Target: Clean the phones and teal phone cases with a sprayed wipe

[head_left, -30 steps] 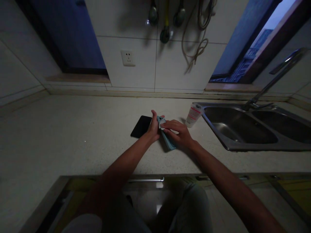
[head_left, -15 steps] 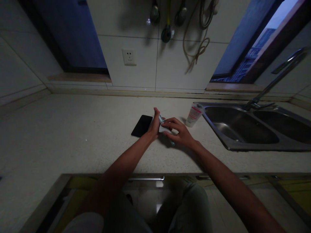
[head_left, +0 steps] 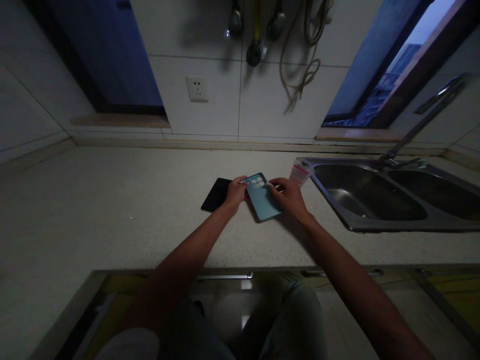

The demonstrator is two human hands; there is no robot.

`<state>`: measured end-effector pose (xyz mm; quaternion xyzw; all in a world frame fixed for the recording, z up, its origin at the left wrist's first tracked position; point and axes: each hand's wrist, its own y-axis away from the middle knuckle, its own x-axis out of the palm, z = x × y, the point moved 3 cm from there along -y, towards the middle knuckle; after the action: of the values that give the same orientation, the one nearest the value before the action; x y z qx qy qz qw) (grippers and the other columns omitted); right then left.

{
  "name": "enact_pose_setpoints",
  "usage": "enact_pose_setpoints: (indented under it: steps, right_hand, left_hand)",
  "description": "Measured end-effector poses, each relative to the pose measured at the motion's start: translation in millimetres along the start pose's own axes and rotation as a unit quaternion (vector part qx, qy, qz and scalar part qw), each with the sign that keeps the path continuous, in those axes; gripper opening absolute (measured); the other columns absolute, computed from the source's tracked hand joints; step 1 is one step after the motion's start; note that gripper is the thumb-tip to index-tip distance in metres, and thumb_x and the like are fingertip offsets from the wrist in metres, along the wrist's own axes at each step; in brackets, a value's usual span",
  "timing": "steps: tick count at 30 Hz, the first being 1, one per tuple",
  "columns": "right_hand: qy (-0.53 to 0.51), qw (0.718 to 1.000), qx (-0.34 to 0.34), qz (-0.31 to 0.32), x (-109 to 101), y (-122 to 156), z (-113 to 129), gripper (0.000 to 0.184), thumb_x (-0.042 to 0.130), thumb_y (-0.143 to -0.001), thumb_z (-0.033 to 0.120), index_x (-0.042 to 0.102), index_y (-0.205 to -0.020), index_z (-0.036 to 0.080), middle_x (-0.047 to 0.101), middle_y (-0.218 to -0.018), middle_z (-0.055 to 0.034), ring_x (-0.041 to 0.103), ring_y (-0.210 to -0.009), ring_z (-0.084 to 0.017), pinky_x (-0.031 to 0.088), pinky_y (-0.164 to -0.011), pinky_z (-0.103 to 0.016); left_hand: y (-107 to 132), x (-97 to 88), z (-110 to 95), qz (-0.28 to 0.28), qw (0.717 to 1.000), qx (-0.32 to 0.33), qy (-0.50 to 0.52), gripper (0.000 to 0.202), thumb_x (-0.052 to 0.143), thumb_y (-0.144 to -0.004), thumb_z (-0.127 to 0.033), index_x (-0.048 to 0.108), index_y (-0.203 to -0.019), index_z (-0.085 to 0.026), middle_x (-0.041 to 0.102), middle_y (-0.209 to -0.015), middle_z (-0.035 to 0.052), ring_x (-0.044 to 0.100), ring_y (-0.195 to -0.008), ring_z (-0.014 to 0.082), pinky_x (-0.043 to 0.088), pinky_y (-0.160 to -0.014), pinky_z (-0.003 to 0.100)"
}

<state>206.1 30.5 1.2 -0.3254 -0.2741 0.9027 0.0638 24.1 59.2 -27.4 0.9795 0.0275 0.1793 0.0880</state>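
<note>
A pale blue-green phone case (head_left: pixel 263 202) is held tilted above the counter, its camera cutouts at the upper end. My left hand (head_left: pixel 236 192) grips its upper left edge, fingers closed. At the upper right edge is my right hand (head_left: pixel 289 196), its fingers bent together and the thumb against the case. A white sheet seen under the right fingers earlier is not plainly visible; the hand may hide it. Just left of my left hand, a black-screened phone (head_left: pixel 216 196) lies flat on the counter, partly covered by that hand.
A clear plastic cup with pink print (head_left: pixel 301 171) stands behind my right hand, beside the steel double sink (head_left: pixel 352 226) with its tap (head_left: pixel 420 125). The pale counter (head_left: pixel 112 210) runs along a tiled wall with a socket (head_left: pixel 197 89) and hanging cords (head_left: pixel 303 75).
The phone case has turned from nearly edge-on to show its broad back. My left hand has changed its grip on it, and my right hand has moved slightly right. The white sheet has dropped from sight.
</note>
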Motion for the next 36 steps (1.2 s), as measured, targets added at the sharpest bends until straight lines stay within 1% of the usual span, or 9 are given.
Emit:
enact_pose_setpoints:
  steps: [4, 10, 14, 17, 23, 25, 28, 32, 36]
  right_hand:
    - [0.009, 1.000, -0.006, -0.019, -2, -1, -2, 0.024, 0.060, -0.087, 0.037, 0.075, -0.093, 0.019, 0.075, -0.091, -0.0090, 0.065, -0.074, -0.022, 0.055, -0.073, -0.038]
    - [-0.037, 0.992, -0.054, -0.110, -16, -2, 16, 0.024, 0.060, -0.091, 0.038, 0.074, -0.099, 0.021, 0.072, -0.096, -0.0095, 0.066, -0.085, -0.023, 0.056, -0.073, -0.037]
    - [-0.054, 0.994, -0.054, -0.084, -11, -3, 16, 0.025, 0.060, -0.090, 0.040, 0.073, -0.101, 0.022, 0.072, -0.097, -0.0086, 0.066, -0.085, -0.023, 0.055, -0.071, -0.035]
    - [-0.073, 0.997, -0.025, -0.028, 2, -2, 8, 0.027, 0.061, -0.088, 0.043, 0.074, -0.095, 0.021, 0.073, -0.094, -0.0089, 0.067, -0.081, -0.022, 0.054, -0.069, -0.034]
    - [-0.109, 0.991, 0.020, 0.071, 24, 2, -4, 0.029, 0.061, -0.087, 0.044, 0.074, -0.088, 0.018, 0.075, -0.081, -0.0056, 0.066, -0.071, -0.020, 0.050, -0.067, -0.031]
    - [-0.106, 0.991, 0.025, 0.073, 26, 2, -6, 0.030, 0.061, -0.086, 0.044, 0.074, -0.089, 0.017, 0.075, -0.079, -0.0054, 0.066, -0.070, -0.019, 0.050, -0.065, -0.030]
    - [-0.103, 0.992, 0.026, 0.071, 26, 2, -6, 0.028, 0.060, -0.086, 0.041, 0.074, -0.090, 0.017, 0.075, -0.081, -0.0061, 0.067, -0.071, -0.020, 0.050, -0.066, -0.030]
    - [-0.101, 0.992, 0.030, 0.068, 26, 3, -7, 0.027, 0.061, -0.086, 0.041, 0.074, -0.090, 0.017, 0.076, -0.080, -0.0059, 0.067, -0.070, -0.020, 0.050, -0.065, -0.030]
    - [-0.111, 0.991, 0.036, 0.072, 27, 4, -8, 0.029, 0.061, -0.087, 0.043, 0.074, -0.091, 0.017, 0.075, -0.077, -0.0051, 0.066, -0.066, -0.019, 0.048, -0.061, -0.029]
  left_hand:
    - [0, 1.4, 3, 0.014, 0.999, 0.005, -0.039, 0.038, 0.064, -0.075, -0.006, 0.071, -0.111, -0.015, 0.071, -0.083, 0.0047, 0.063, -0.066, 0.0159, 0.053, -0.062, 0.027]
    - [1, 6.0, 10, 0.072, 0.987, 0.034, -0.141, 0.040, 0.068, -0.077, -0.011, 0.071, -0.117, -0.009, 0.067, -0.068, 0.0026, 0.058, -0.048, 0.0152, 0.046, -0.048, 0.025]
    - [10, 7.7, 5, 0.094, 0.968, 0.076, -0.218, 0.025, 0.070, -0.081, -0.018, 0.074, -0.105, -0.013, 0.064, -0.063, 0.0003, 0.055, -0.044, 0.0142, 0.042, -0.047, 0.024]
    - [17, 8.6, -1, 0.103, 0.959, 0.103, -0.243, 0.009, 0.074, -0.077, -0.018, 0.074, -0.086, -0.019, 0.062, -0.062, -0.0002, 0.058, -0.053, 0.0168, 0.048, -0.058, 0.026]
    - [16, 5.2, -6, 0.078, 0.931, 0.196, -0.298, 0.006, 0.076, -0.076, -0.019, 0.072, -0.074, -0.022, 0.070, -0.078, 0.0085, 0.066, -0.103, 0.0297, 0.047, -0.095, 0.034]
    - [17, 5.3, -7, 0.078, 0.896, 0.196, -0.391, 0.003, 0.071, -0.082, -0.022, 0.073, -0.079, -0.021, 0.074, -0.087, 0.0103, 0.066, -0.107, 0.0292, 0.046, -0.098, 0.035]
    - [22, 5.0, -17, 0.063, 0.790, 0.202, -0.575, 0.021, 0.056, -0.093, -0.027, 0.074, -0.101, -0.019, 0.075, -0.107, 0.0126, 0.066, -0.111, 0.0270, 0.046, -0.099, 0.036]
    - [28, -6.6, -44, -0.042, 0.672, 0.230, -0.703, 0.035, 0.048, -0.097, -0.032, 0.068, -0.120, -0.015, 0.071, -0.121, 0.0170, 0.060, -0.119, 0.0302, 0.045, -0.100, 0.040]
    - [28, -29.3, -61, -0.119, 0.636, 0.136, -0.750, 0.057, 0.063, -0.086, -0.045, 0.058, -0.132, -0.012, 0.063, -0.131, 0.0245, 0.053, -0.125, 0.0401, 0.048, -0.095, 0.049]
